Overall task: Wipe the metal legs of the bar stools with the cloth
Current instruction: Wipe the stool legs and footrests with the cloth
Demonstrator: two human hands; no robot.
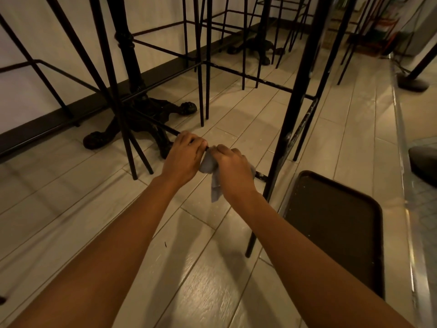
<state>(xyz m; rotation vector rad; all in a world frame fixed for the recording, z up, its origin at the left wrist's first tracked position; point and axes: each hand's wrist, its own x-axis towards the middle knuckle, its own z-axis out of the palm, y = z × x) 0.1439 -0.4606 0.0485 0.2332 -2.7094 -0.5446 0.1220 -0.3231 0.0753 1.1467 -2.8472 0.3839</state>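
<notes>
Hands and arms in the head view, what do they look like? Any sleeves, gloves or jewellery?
The left hand and the right hand are bare, with no gloves. No rings show on the visible fingers. The left forearm and the right forearm are bare down to the picture's lower edge: no sleeve, watch, bracelet or marking is in view.

One wide-angle head-worn camera, looking forward and down at the tiled floor (212, 268), sitting low and close before the cast-iron table base (160, 107), aiming just right of it, stool legs (200, 91) rising around it.
</notes>
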